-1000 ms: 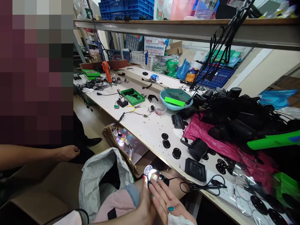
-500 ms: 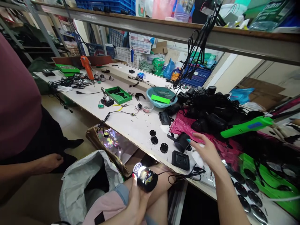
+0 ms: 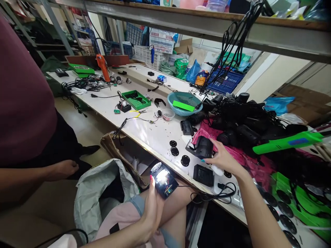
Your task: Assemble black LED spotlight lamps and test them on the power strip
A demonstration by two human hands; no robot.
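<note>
At the left a co-worker (image 3: 28, 89) in a dark reddish top stands by the surface (image 3: 155, 139), one hand (image 3: 66, 168) hanging low with the fingers curled. Farther back, a small green box (image 3: 82, 70) and a tangle of cables (image 3: 90, 82) lie at the surface's far end, with an orange tool (image 3: 103, 68) upright beside them. A pale sack (image 3: 84, 199) gapes open below, with a carton (image 3: 110, 141) just behind it, under the surface's edge. A green tray (image 3: 126, 100) holds black cord, and yellow-handled pliers (image 3: 134, 114) lie in front of it.

The person's left hand (image 3: 152, 206) grasps the lamp (image 3: 164, 181), which glows white above the lap, off the surface; a cord runs from it toward the right. Beyond are a small tub (image 3: 168, 115) of metal bits and a blue basket (image 3: 173, 101) with a bright green piece inside. Black discs (image 3: 185, 160) lie flat near the edge.

The right hand (image 3: 224, 160) grasps the black housing (image 3: 203, 148) at its right side, thumb low and fingers behind. Just below sits a black base (image 3: 203, 175), beside a coiled cord (image 3: 219, 196). Farther right, pink plastic (image 3: 207, 131) lies under a black heap (image 3: 248, 120), and a green tool (image 3: 287, 142) slants across.
</note>
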